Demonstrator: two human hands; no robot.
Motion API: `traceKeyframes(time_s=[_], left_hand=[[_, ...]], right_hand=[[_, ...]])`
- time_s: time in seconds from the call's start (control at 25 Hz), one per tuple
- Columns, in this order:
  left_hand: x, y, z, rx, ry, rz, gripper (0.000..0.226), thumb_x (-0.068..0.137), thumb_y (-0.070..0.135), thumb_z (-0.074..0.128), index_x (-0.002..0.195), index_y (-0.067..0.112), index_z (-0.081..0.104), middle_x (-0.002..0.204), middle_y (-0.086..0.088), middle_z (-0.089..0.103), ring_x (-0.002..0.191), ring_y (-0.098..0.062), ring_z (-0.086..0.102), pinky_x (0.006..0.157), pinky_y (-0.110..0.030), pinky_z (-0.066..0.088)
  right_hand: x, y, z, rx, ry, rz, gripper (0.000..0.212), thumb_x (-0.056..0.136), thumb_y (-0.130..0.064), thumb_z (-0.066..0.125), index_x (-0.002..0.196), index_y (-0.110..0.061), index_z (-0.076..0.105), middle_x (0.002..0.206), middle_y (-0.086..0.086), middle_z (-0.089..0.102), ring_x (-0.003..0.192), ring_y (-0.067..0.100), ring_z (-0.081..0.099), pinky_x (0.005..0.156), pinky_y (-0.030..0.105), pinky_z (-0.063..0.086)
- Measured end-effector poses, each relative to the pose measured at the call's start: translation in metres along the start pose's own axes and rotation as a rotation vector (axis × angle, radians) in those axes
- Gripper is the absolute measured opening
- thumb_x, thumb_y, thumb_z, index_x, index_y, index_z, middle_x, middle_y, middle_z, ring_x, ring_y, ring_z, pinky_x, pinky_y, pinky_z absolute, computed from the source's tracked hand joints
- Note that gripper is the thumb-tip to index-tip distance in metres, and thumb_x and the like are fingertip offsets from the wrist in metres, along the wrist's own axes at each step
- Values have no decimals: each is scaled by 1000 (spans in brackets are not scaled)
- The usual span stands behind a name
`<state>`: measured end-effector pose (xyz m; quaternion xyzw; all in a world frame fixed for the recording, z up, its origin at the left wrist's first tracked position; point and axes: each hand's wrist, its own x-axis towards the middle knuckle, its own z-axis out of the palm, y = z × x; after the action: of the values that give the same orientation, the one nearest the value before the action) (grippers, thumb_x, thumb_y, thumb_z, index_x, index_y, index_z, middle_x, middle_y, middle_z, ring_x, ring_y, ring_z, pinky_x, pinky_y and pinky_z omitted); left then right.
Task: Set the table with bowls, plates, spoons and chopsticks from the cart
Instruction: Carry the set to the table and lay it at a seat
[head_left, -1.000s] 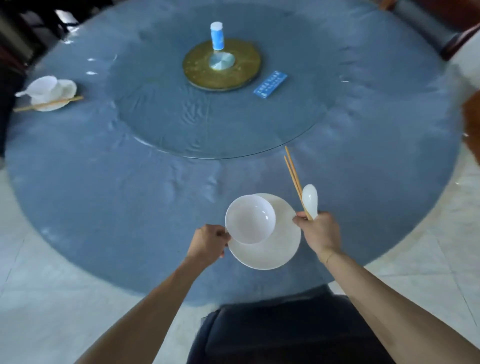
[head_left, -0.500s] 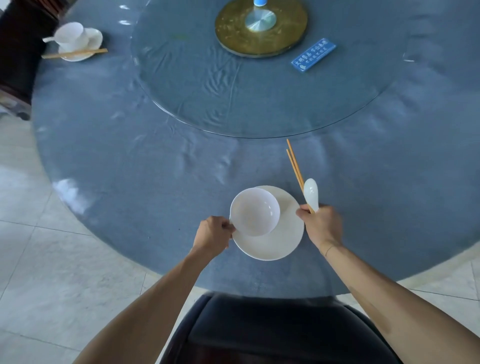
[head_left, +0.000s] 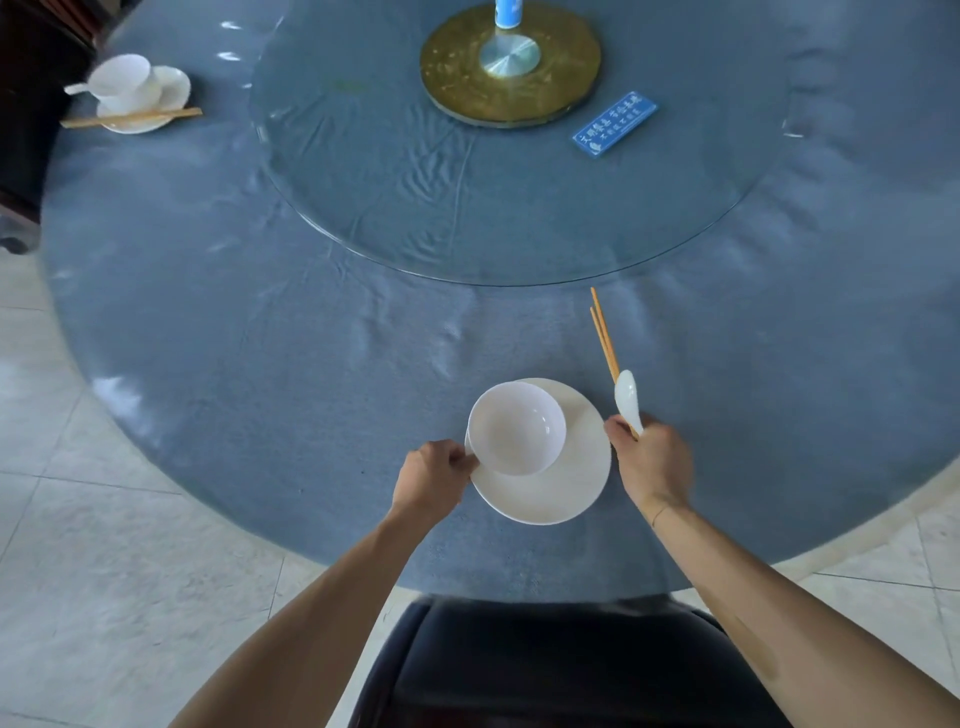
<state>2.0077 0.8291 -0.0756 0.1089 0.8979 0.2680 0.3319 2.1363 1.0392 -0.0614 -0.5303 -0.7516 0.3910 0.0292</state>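
While left hand (head_left: 434, 475) pinches plate (head_left: 550, 488), bowl (head_left: 516, 428) atop, right hand (head_left: 649, 460) around chopsticks (head_left: 604, 340), spoon (head_left: 627, 397).

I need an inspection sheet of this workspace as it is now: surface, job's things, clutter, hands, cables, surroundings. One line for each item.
Surface: round table under blue cloth, with a glass turntable in its middle.
Job's things: bowl sits on plate near the table edge; chopsticks and spoon are held; a finished place setting lies far left.
Clutter: blue card and a blue-white container on the turntable.
Hands: left hand pinches the plate's rim; right hand grips chopsticks and spoon.
Cables: nothing seen.
Surroundings: pale tiled floor; dark chair back below.
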Motion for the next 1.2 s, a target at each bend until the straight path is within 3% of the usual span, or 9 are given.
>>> traceKeyframes(time_s=[0.16, 0.32, 0.4, 0.52, 0.6, 0.72, 0.88, 1.04, 1.2], left_hand=[[-13, -3, -14, 82, 30, -4, 30, 89, 37, 61, 67, 17, 56, 65, 0, 59, 64, -25, 56, 64, -37, 56], [-59, -6, -15, 105, 78, 42, 29, 85, 38, 60, 65, 19, 52, 60, 5, 56, 60, -19, 51, 58, -32, 50], [-89, 8, -1, 30, -21, 160, 29, 80, 49, 59, 68, 22, 56, 66, 9, 60, 60, -10, 51, 61, -30, 48], [-118, 41, 23, -254, -130, 259, 31, 76, 62, 62, 84, 33, 71, 82, 16, 66, 62, -1, 53, 63, -17, 46], [-124, 55, 33, -436, -115, 215, 20, 83, 51, 67, 89, 34, 75, 89, 15, 70, 67, -1, 57, 66, -13, 46], [-130, 58, 41, -540, -60, 153, 10, 87, 37, 69, 84, 31, 76, 86, 10, 71, 64, -3, 55, 66, -18, 46], [-129, 62, 42, -608, -87, 58, 22, 89, 25, 67, 68, 19, 73, 58, 9, 62, 56, -4, 52, 57, -17, 42], [-124, 65, 36, -762, -112, -182, 19, 83, 24, 70, 68, 15, 75, 56, 6, 56, 50, -9, 44, 43, -20, 35], [-107, 66, 25, -874, -81, -326, 17, 82, 20, 73, 80, 3, 75, 63, 2, 58, 51, -12, 43, 40, -22, 31]], right_hand=[[-29, 1, -19, -84, 44, -64, 36, 98, -42, 46, 82, -13, 59, 73, 8, 69, 76, 39, 61, 65, 40, 48], [-69, -8, -29, -182, 40, -204, 17, 98, -25, 45, 91, -10, 48, 75, 20, 66, 74, 46, 61, 62, 47, 49], [-89, -13, -26, -238, 25, -277, 8, 94, -14, 47, 100, -9, 48, 79, 21, 67, 75, 46, 63, 61, 46, 50], [-115, -15, -20, -287, -35, -342, 17, 92, -14, 48, 108, -13, 44, 90, 11, 70, 82, 39, 65, 63, 41, 48], [-123, -12, -20, -260, -75, -360, 21, 90, -18, 51, 105, -17, 38, 95, 3, 69, 82, 33, 65, 64, 39, 50], [-126, -8, -25, -266, -110, -379, 23, 90, -22, 53, 104, -18, 35, 97, 1, 68, 82, 33, 65, 63, 38, 49], [-131, -5, -27, -294, -146, -445, 30, 90, -24, 57, 112, -17, 38, 99, 0, 68, 84, 33, 66, 60, 36, 46], [-124, 3, -31, 2, -288, -272, 30, 85, -28, 67, 97, -26, 39, 83, -10, 62, 73, 19, 63, 65, 40, 53], [-115, 10, -33, 354, -256, -163, 8, 93, -27, 63, 89, -27, 56, 80, -18, 65, 75, 0, 63, 69, 23, 46]])
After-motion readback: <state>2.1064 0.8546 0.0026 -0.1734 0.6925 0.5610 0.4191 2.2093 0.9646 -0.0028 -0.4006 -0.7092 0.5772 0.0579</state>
